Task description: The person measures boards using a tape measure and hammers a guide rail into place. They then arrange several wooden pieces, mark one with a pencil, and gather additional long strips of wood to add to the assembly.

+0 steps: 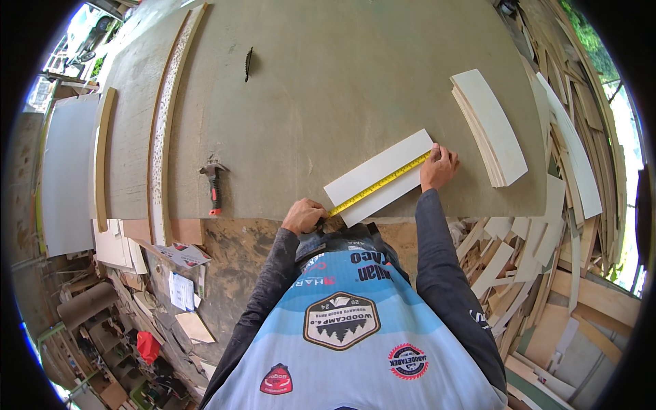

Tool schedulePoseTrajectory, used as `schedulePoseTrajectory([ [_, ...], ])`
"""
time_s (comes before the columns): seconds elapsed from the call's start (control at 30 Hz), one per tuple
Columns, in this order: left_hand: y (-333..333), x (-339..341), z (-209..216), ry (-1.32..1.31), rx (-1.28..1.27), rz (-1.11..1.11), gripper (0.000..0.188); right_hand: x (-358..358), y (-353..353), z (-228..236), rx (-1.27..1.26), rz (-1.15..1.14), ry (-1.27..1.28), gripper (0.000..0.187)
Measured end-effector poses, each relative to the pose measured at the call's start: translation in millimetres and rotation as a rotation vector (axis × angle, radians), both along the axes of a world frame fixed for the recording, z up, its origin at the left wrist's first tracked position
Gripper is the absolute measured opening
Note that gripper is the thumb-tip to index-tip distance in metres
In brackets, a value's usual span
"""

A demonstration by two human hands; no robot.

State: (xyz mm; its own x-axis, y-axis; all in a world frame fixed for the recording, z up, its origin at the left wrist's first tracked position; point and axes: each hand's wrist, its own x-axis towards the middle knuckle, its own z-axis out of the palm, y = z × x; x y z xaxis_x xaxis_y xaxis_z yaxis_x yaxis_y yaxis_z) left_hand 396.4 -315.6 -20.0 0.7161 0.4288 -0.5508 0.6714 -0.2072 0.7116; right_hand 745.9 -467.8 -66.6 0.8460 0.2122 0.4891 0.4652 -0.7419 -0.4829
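Observation:
A white rectangular board lies at a slant near the front edge of the worktable. Across its face stretches the yellow blade of a tape measure. My left hand is closed around the tape measure's body at the board's near left end; the body is mostly hidden. At the board's far right end, the fingers of my right hand are closed on the blade's end, against the board's edge.
A stack of white-faced boards sits to the right on the worktable. Leftward lie a hammer, a small black ridged piece and a long wooden strip. Wood offcuts are piled at the right.

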Motion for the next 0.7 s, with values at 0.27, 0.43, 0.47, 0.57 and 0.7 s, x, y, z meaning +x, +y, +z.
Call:
schedulePoseTrajectory([
  [0.27, 2.4, 7.5, 11.8, 0.074, -0.058, 0.072, 0.025, 1.2, -1.3, -0.1, -0.008, -0.031, 0.009, 0.022],
  [0.43, 1.9, 7.3, 12.7, 0.086, -0.071, 0.095, 0.026, 1.0, -1.4, 0.2, -0.039, -0.026, 0.003, 0.025],
  [0.47, 1.4, 6.9, 11.8, 0.084, -0.083, 0.112, 0.026, 0.6, -0.8, 1.8, -0.049, -0.030, 0.005, 0.025],
  [0.57, 1.9, 6.5, 8.2, 0.076, -0.083, 0.086, 0.025, -1.1, -1.1, 6.5, -0.072, -0.056, 0.024, 0.026],
  [0.7, -0.3, 7.5, 6.4, 0.098, -0.016, 0.082, 0.025, -2.5, -1.2, 5.1, -0.049, -0.069, 0.015, 0.025],
])
